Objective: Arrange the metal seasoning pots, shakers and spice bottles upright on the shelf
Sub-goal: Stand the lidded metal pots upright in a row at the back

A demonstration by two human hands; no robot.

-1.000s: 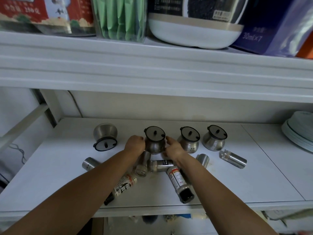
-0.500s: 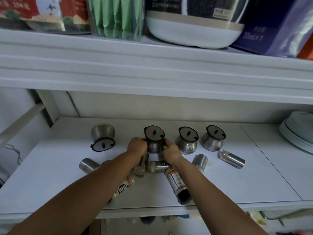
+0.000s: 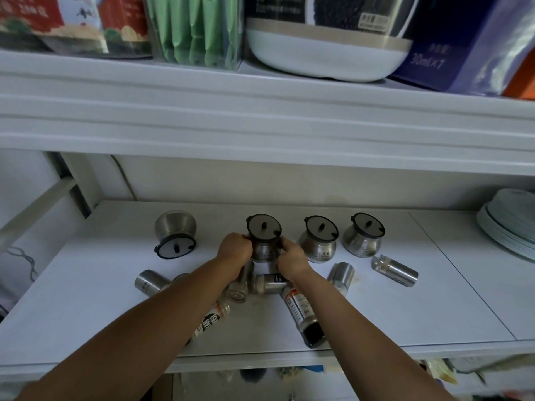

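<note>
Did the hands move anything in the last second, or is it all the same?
Almost the same. Both hands, left hand and right hand, stay clasped on the middle pot, which stands upright where it was. The right hand closed in a little tighter. The tipped pot, the other two upright pots and the lying bottles have not moved.

Fallen shakers (image 3: 341, 275) and spice bottles (image 3: 302, 311) clutter the shelf (image 3: 72, 299) front beneath both forearms; its far left and right stretches lie open, bounded by stacked plates (image 3: 512, 224).
</note>
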